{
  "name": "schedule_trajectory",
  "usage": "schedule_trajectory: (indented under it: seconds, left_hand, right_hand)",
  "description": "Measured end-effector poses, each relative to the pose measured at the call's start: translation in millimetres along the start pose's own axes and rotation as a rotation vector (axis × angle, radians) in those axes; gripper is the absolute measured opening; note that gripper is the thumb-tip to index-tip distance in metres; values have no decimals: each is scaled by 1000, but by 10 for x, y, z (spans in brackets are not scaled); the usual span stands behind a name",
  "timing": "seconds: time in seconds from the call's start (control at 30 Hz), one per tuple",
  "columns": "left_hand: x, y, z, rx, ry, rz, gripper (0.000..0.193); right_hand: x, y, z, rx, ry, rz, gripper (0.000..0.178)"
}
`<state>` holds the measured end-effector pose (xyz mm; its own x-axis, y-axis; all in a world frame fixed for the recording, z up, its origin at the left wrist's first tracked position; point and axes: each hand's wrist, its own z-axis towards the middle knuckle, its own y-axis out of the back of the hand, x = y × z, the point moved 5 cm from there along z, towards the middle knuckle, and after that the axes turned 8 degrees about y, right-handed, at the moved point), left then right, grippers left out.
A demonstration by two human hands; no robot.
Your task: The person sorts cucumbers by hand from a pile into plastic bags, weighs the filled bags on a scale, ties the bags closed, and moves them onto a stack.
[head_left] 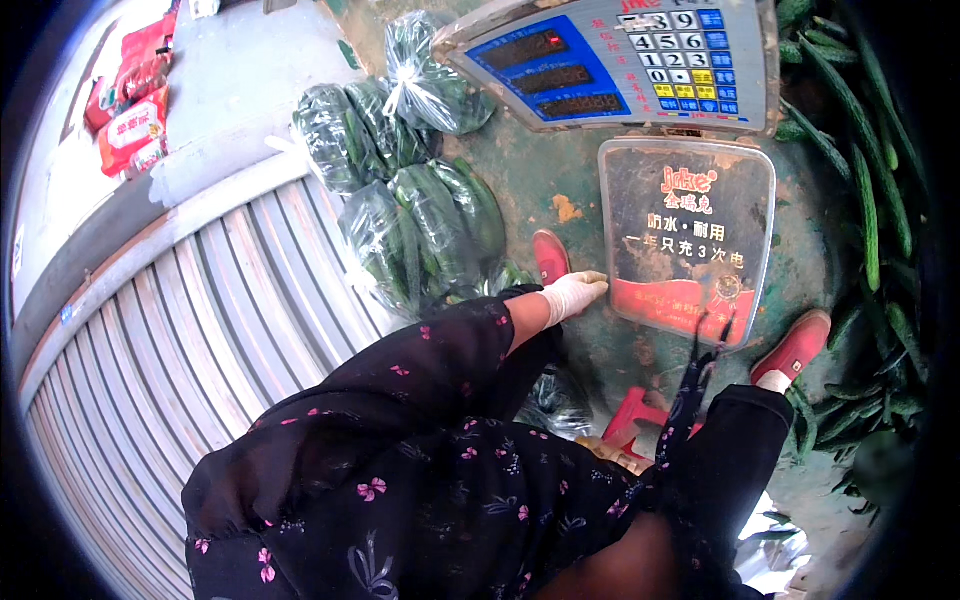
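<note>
My left hand (577, 295), in a white glove, reaches over the floor beside the left edge of the weighing scale's platform (690, 225). Its fingers look stretched out toward that edge, with nothing seen in them; whether they touch it I cannot tell. The platform is flat and dark with a red lower band, and nothing lies on it. Above it stands the scale's blue-and-white keypad and display panel (620, 65). Part of a bare forearm (625, 565) shows blurred at the lower edge, but my right hand cannot be made out.
Clear bags of cucumbers (420, 230) stand at the left by a ribbed metal shutter (200, 340). Loose cucumbers (865, 190) are heaped along the right. My red shoes (795, 350) flank the platform. A red plastic piece (632, 420) and another clear bag (556, 400) lie near my legs.
</note>
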<state>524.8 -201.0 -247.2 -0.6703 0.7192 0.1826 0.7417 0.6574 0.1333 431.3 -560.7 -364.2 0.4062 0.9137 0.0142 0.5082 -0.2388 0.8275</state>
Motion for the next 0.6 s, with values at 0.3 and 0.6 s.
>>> schedule_trajectory:
  seconds: [0.3,0.6]
  left_hand:
    - [-824,-233,-100,828,-1134,1160,36]
    - [-1264,-27,-969,496,-767,587,42]
  right_hand:
    - [7,306,346,-53,164,75,18]
    - [-477,554,-44,70,131,194,22]
